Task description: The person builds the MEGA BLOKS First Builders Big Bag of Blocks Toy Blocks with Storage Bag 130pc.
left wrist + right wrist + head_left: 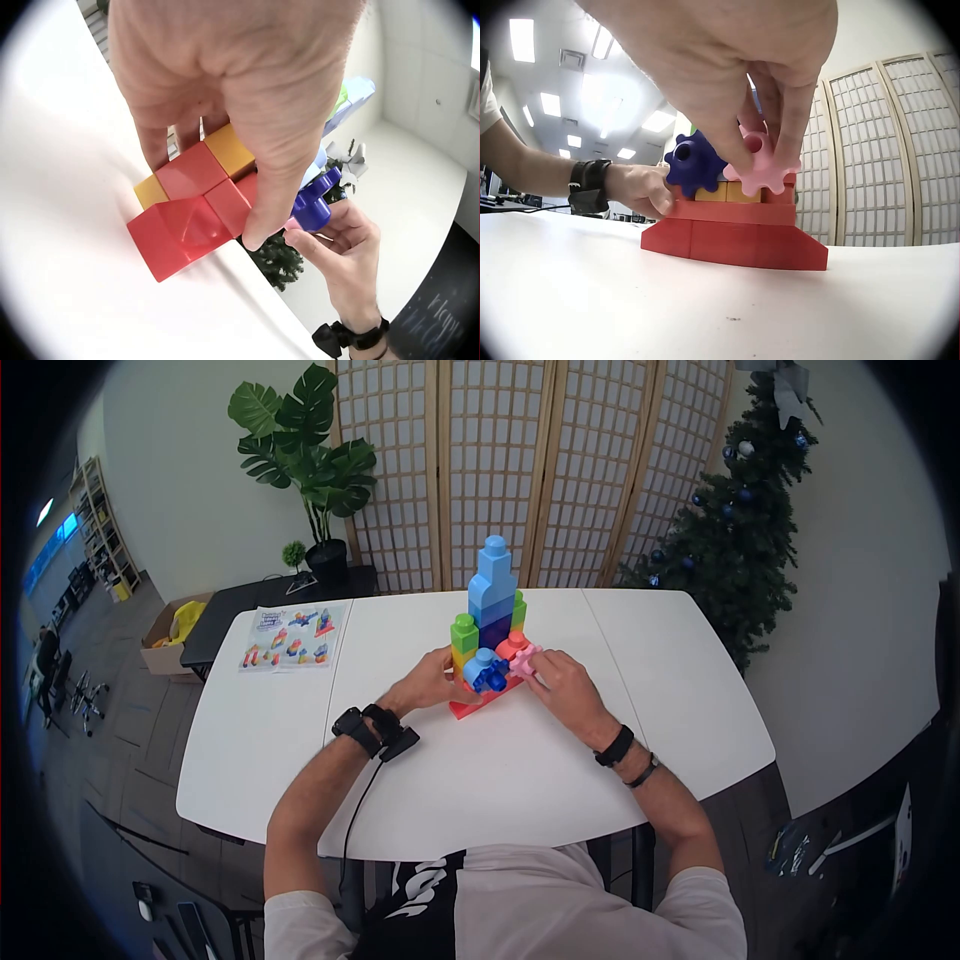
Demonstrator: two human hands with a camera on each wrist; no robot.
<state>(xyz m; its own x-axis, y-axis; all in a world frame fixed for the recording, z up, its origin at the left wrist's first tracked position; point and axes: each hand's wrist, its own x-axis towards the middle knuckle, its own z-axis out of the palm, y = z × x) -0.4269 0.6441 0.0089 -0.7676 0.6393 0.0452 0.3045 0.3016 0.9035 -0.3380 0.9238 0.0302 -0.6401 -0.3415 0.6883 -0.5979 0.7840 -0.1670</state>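
A toy built of stacked plastic blocks stands on the white table, on a red base [735, 244] with sloped ends. Its tall light-blue column [493, 585] rises at the back, with a green block [464, 632] on a yellow one at the left. A dark-blue gear [694, 166] and a pink gear [763, 178] sit side by side on its front. My left hand [428, 682] grips the toy's left side low down, fingers behind and thumb in front. My right hand [570, 695] pinches the pink gear between thumb and fingers.
A printed sheet [295, 637] picturing block models lies at the table's left. Behind the table [690, 680] stand a folding screen [500, 460], a potted plant [315, 470] and a decorated Christmas tree [745, 510]. A cable [352, 815] runs from the left wrist.
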